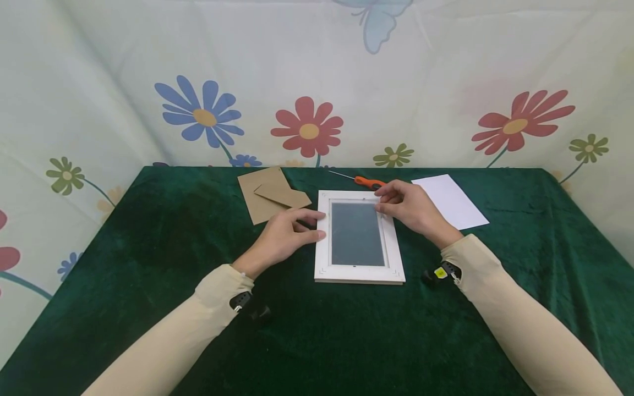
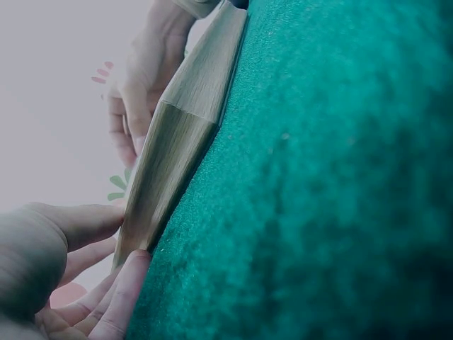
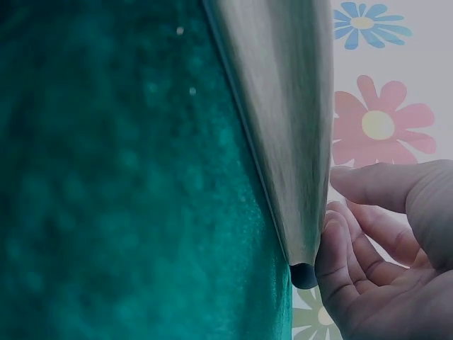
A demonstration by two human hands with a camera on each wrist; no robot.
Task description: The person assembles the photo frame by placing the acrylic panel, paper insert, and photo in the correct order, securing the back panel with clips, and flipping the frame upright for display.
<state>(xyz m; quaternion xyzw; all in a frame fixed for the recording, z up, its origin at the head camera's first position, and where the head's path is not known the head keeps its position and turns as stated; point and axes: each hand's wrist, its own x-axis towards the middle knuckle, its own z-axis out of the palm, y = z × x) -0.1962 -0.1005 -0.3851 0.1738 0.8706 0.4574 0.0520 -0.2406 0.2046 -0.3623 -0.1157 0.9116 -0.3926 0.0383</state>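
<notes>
A white picture frame (image 1: 360, 274) lies flat on the green cloth, a dark grey panel (image 1: 358, 234) within its opening. Its wooden side (image 2: 170, 152) shows in the left wrist view. At the frame's left border, my left hand (image 1: 283, 234) holds on, thumb at the upper edge and a fingertip low against the side. My right hand (image 1: 408, 206) is over the upper right corner, fingertips at the border, thumb by the panel's corner. In the right wrist view, its thumb and bent fingers stand apart with nothing visible between them.
Two pieces of brown cardboard (image 1: 256, 208) overlap behind my left hand. An orange-handled screwdriver (image 1: 365, 182) lies just beyond the frame. White paper (image 1: 453, 203) rests to the right, partly behind my right hand. A flowered curtain (image 1: 376, 110) hangs behind the table.
</notes>
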